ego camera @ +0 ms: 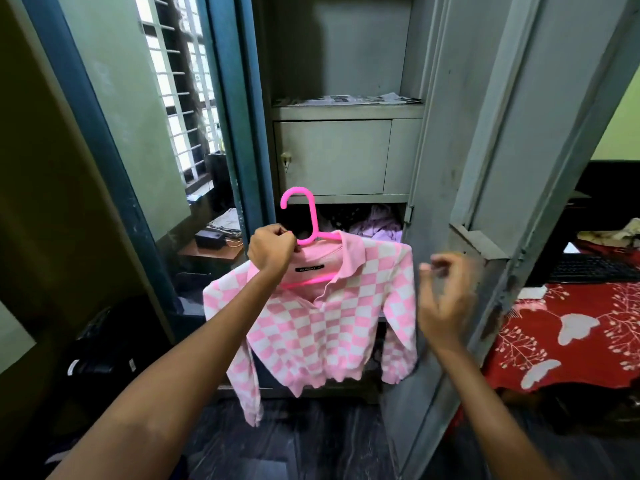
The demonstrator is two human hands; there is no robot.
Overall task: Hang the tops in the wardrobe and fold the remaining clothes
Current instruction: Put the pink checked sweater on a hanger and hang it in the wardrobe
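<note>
A pink and white checked top (322, 323) hangs on a pink plastic hanger (304, 216) in front of the open grey metal wardrobe (346, 112). My left hand (272, 249) grips the hanger and the top's collar at its left shoulder and holds them up. My right hand (446, 289) is blurred, just right of the top's right shoulder, with fingers loosely curled and nothing in them. The hanger's hook points up and left, free of any rail.
The wardrobe door (502, 202) stands open at right. A lower shelf holds crumpled lilac clothes (374, 226). A bed with a red patterned cover (571, 334) is at right. A mirrored door (138, 133) stands at left, and dark bags (100, 358) lie on the floor.
</note>
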